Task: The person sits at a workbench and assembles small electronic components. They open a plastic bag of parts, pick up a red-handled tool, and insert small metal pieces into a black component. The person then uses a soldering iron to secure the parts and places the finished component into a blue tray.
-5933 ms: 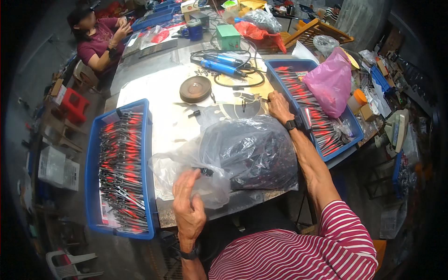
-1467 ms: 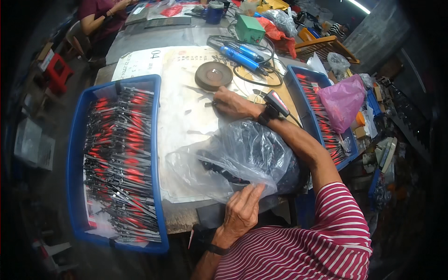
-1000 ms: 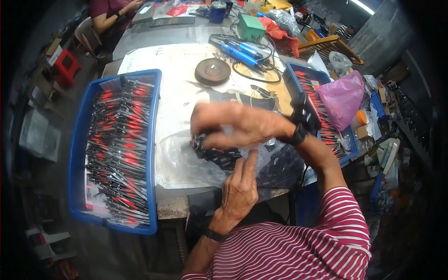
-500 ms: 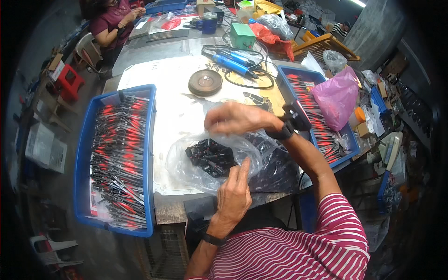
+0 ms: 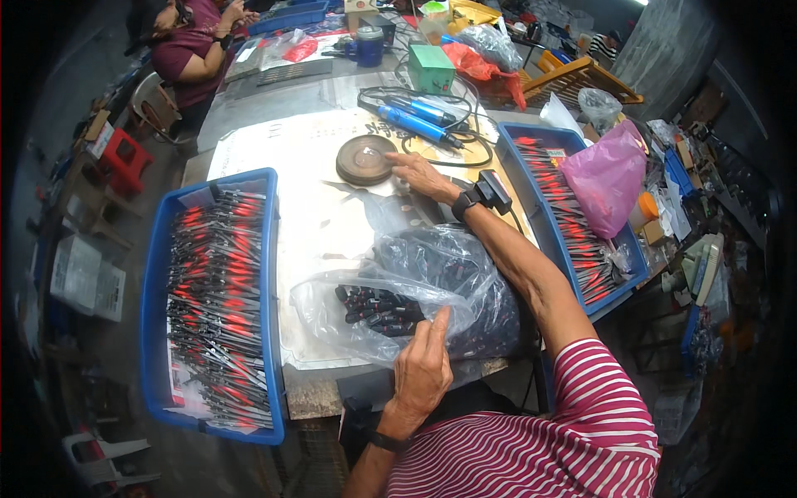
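Note:
A clear plastic bag [image 5: 324, 311] lies on the near part of the table, its mouth spread to the left. Small black parts with reddish bands [image 5: 378, 309] show in the mouth, and more dark parts fill the bag's right side. My left hand [image 5: 422, 363] grips the bag's near edge, fingers bent with the index finger raised along the plastic. Farther off, my right hand [image 5: 422, 176] reaches to a round brown dish [image 5: 365, 160]; its outstretched fingertips are at the dish's right rim, and I see nothing held in them.
Blue trays [image 5: 272, 307] of slim black-and-red pieces stand at left and right. Beyond the dish lie blue pen-shaped power tools [image 5: 415, 124] with cables and a green box [image 5: 431, 69]. A pink bag [image 5: 606, 183] sits on the right tray. Another person [image 5: 187, 50] works at far left.
My right hand has moved from above the bag's mouth away to the brown dish. My left hand stays at the bag's edge. The view has shifted slightly.

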The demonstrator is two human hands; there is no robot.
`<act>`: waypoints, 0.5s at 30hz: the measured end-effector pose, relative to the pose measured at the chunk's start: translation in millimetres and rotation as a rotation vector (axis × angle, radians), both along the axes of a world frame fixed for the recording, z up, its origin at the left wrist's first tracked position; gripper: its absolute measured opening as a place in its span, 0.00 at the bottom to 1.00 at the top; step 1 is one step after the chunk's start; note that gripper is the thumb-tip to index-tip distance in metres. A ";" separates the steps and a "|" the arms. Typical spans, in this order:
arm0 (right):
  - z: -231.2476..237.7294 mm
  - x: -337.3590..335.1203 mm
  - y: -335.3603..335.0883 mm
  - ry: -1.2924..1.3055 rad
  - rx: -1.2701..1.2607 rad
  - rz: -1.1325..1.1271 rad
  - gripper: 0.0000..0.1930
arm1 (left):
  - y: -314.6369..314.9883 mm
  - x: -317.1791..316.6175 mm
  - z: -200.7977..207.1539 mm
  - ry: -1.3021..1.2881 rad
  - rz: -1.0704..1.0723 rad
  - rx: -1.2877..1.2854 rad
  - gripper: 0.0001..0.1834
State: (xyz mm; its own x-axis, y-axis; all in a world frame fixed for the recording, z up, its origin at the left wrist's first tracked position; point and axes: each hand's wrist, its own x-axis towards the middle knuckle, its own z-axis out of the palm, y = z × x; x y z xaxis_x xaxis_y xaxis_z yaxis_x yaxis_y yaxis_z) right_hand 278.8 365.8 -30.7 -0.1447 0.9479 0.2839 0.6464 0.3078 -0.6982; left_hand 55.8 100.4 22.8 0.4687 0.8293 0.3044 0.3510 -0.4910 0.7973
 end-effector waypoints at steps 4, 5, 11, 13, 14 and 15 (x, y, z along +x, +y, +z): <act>0.7 3.5 0.8 0.039 -0.031 -0.013 0.22 | 1.2 -0.5 -3.6 -0.047 -0.006 -0.006 0.32; 2.5 2.8 0.6 0.129 -0.082 -0.013 0.22 | 1.4 -0.9 -4.2 -0.071 -0.005 -0.005 0.32; 5.4 2.6 -1.1 0.264 -0.150 -0.170 0.22 | -0.3 -5.7 -5.6 -0.069 0.007 -0.019 0.31; 2.6 4.3 1.6 0.294 -0.099 -0.275 0.20 | -0.5 -6.5 -6.1 -0.072 0.008 -0.020 0.31; 1.0 5.3 2.9 0.336 -0.133 -0.295 0.19 | -0.5 -6.9 -6.4 -0.081 0.010 -0.025 0.31; -0.2 7.1 3.8 0.370 -0.165 -0.327 0.18 | -0.3 -6.9 -6.8 -0.077 0.010 -0.019 0.31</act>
